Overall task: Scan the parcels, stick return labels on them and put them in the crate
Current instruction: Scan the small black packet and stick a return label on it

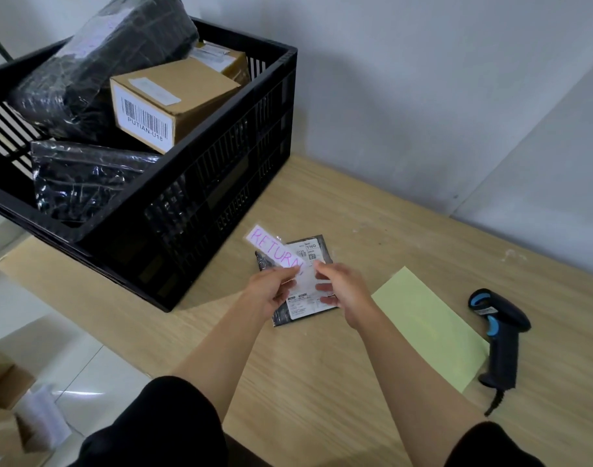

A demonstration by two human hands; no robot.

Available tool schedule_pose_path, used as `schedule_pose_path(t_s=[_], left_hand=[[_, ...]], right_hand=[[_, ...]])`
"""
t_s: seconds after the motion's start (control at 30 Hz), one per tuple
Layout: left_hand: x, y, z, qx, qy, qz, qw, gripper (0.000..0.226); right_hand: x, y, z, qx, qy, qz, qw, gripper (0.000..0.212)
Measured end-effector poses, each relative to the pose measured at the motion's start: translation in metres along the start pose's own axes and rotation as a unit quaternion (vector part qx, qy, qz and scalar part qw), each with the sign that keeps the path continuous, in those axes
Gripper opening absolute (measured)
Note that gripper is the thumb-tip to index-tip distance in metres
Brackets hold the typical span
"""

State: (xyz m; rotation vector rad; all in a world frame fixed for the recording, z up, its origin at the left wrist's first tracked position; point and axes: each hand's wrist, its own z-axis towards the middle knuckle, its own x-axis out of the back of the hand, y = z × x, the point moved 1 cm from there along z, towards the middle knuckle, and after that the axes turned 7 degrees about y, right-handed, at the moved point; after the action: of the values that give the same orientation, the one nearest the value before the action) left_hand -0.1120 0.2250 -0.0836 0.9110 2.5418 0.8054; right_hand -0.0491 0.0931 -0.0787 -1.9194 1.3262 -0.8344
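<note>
A small black parcel [308,313] with a white shipping label lies flat on the wooden table [322,365], just right of the crate. Above it I hold a white strip with "RETURN" written in pink [274,246]. My left hand [271,291] pinches the strip's near end. My right hand [342,291] grips a clear backing piece at that same end. The black plastic crate [220,183] stands at the table's left and holds several parcels: black bags and cardboard boxes. The black and blue barcode scanner [500,335] lies on the table at the right.
A pale yellow-green sheet [430,328] lies between the parcel and the scanner. A grey wall runs behind the table. Cardboard boxes [5,399] sit on the tiled floor at the lower left.
</note>
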Motion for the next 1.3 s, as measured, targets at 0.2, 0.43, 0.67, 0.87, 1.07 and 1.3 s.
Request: schedule_pose_path(t_s=[0.2,0.43,0.67,0.87,1.07,1.3], left_hand=[[-0.006,-0.002,-0.004,0.011,-0.022,-0.012,1.0,0.015],[0.007,-0.005,-0.001,-0.028,0.053,-0.146,0.988,0.021],[0.022,-0.021,0.005,-0.153,0.063,0.112,0.98,0.016],[0.036,-0.028,0.008,-0.196,0.076,0.225,0.951,0.027],[0.039,-0.018,0.006,-0.246,0.136,0.22,0.934,0.016],[0.032,0.0,0.008,-0.263,0.153,0.197,0.932,0.017]], right_hand=[[-0.002,-0.001,-0.001,0.014,-0.001,-0.038,0.999,0.007],[0.016,-0.003,0.002,-0.033,-0.006,-0.017,0.999,0.009],[0.032,0.005,0.012,0.002,0.052,-0.028,0.998,0.021],[0.033,0.014,0.019,0.05,0.062,-0.096,0.992,0.018],[0.029,0.011,0.021,0.073,0.071,-0.075,0.992,0.014],[0.021,-0.005,0.03,0.126,0.099,-0.096,0.982,0.011]])
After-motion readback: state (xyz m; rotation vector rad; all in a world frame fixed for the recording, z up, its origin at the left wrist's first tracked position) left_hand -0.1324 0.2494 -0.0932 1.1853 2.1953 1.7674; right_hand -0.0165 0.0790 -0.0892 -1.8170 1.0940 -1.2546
